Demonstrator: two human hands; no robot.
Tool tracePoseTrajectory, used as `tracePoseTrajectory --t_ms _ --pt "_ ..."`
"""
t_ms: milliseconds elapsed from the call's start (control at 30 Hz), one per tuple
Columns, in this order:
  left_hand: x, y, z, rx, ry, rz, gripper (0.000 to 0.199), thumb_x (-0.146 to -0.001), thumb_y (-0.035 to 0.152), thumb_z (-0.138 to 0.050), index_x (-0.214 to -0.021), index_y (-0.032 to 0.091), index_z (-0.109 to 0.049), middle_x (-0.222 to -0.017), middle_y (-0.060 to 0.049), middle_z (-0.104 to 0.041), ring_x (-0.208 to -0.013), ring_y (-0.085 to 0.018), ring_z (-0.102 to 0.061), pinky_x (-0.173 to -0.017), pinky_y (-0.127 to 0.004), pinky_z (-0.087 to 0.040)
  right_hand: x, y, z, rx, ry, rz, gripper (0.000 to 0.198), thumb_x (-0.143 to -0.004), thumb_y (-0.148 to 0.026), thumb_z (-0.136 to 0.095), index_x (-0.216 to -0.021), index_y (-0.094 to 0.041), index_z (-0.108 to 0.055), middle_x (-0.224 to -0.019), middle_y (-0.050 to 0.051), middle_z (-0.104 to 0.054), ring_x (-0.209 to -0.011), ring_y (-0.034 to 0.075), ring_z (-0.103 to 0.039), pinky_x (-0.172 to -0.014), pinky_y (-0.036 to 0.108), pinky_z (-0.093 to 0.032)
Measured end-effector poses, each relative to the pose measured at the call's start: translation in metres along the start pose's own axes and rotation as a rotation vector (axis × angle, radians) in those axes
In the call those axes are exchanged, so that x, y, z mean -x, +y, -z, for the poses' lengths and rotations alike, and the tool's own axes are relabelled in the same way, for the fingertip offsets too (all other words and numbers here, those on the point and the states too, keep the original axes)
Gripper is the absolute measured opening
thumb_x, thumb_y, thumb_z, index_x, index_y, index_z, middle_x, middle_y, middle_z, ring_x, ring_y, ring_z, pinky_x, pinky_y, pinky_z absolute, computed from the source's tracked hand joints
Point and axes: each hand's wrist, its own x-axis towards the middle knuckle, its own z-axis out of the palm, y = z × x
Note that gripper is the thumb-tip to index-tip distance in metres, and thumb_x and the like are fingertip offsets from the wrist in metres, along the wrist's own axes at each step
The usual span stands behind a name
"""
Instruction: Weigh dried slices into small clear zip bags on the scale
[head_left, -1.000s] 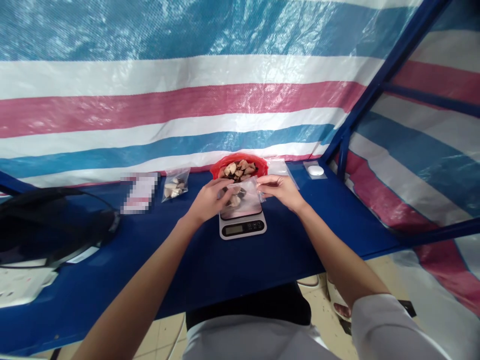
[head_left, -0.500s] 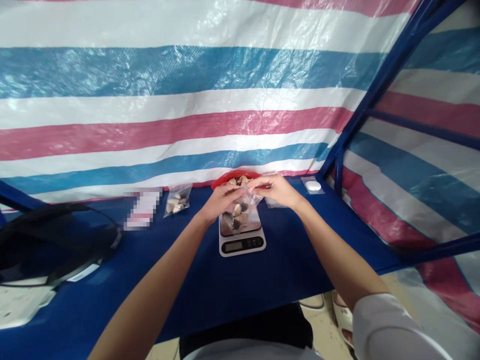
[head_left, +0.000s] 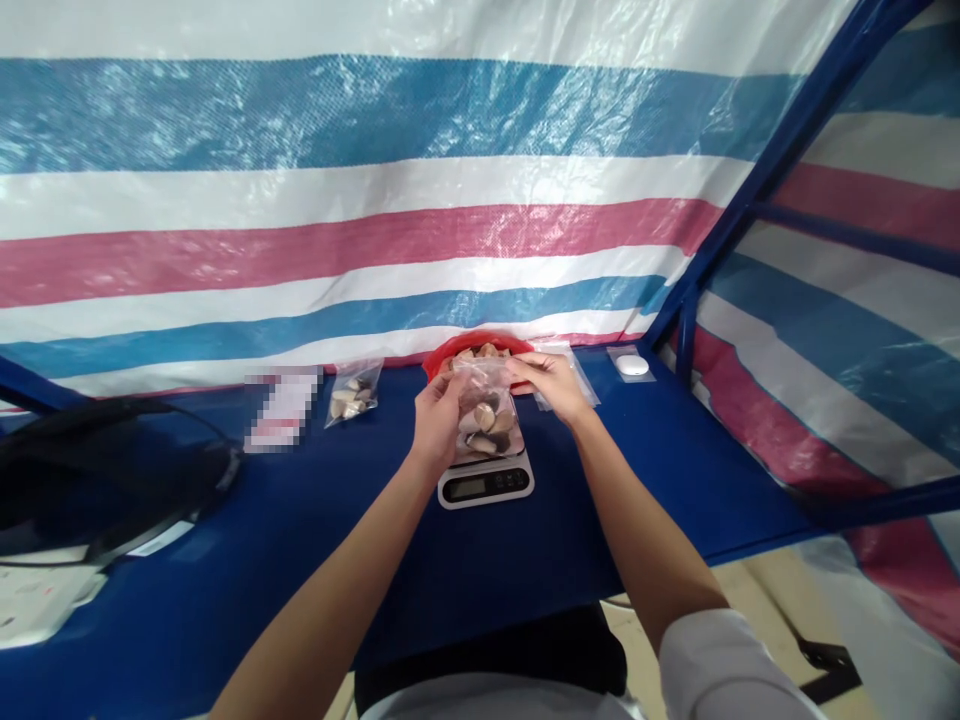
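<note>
A clear plastic bag (head_left: 487,412) holding several light and dark pieces, like shells or stones, hangs upright over the scale. My left hand (head_left: 440,412) pinches its upper left corner. At the upper right corner, my right hand (head_left: 551,383) grips the bag's edge between thumb and fingers. Beneath stands a white kitchen scale (head_left: 486,487) with a black display strip; the bag hides most of its plate. I cannot tell whether the bag's bottom touches the plate. Just behind is a red bag (head_left: 442,358) filled with similar pieces.
Another filled clear bag (head_left: 352,392) lies on the blue table (head_left: 360,520) to the left, near a blurred card (head_left: 283,408). Flat clear bags (head_left: 583,375) and a white oval item (head_left: 632,366) lie right. A black bag-like item (head_left: 112,480) sits far left.
The bag has been lifted and straightened, and its contents now show toward me. My left hand has turned more upright. The view has shifted slightly.
</note>
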Motion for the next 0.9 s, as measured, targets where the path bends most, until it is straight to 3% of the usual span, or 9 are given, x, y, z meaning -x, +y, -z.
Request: tracePoseTrajectory --t_ms 200,400,633,900 --pt "-0.013 0.002 0.005 -0.064 -0.01 -0.029 0.039 -0.068 0.048 -0.084 -0.083 0.014 -0.074 -0.076 -0.004 -0.074 -0.066 -0.016 -0.068 -0.065 -0.027 -0.054 -0.006 0.014 -0.01 -0.12 0.041 0.032 0.039 -0.065 -0.051 -0.087 -0.091 -0.022 -0.08 -0.086 0.001 -0.077 -0.08 0.018 -0.073 -0.072 0.031 -0.063" --pt "-0.027 -0.009 0.012 -0.167 -0.008 -0.169 0.036 -0.073 0.049 -0.08 -0.082 0.015 -0.077 -0.077 -0.003 -0.074 -0.071 -0.015 -0.066 -0.069 -0.025 -0.052 -0.007 0.029 -0.015 -0.117 0.017 -0.024 0.039 -0.065 -0.053 -0.086 -0.088 -0.022 -0.079 -0.091 0.002 -0.077 -0.083 0.02 -0.073 -0.074 0.032 -0.062" --pt "-0.033 -0.011 0.024 -0.281 -0.057 -0.24 0.03 -0.08 0.047 -0.077 -0.082 0.017 -0.08 -0.076 -0.003 -0.075 -0.068 -0.016 -0.066 -0.069 -0.027 -0.053 -0.009 0.036 -0.018 -0.176 0.105 -0.007 0.034 -0.065 -0.052 -0.084 -0.076 -0.021 -0.075 -0.077 0.001 -0.074 -0.072 0.018 -0.071 -0.072 0.032 -0.061" --pt "-0.031 -0.014 0.031 -0.222 -0.02 -0.163 0.031 -0.072 0.046 -0.084 -0.079 0.017 -0.08 -0.074 -0.004 -0.074 -0.065 -0.016 -0.066 -0.064 -0.028 -0.055 -0.005 0.036 -0.019 -0.148 0.159 -0.004 0.031 -0.07 -0.052 -0.079 -0.075 -0.022 -0.073 -0.076 0.002 -0.074 -0.07 0.021 -0.071 -0.064 0.033 -0.06"
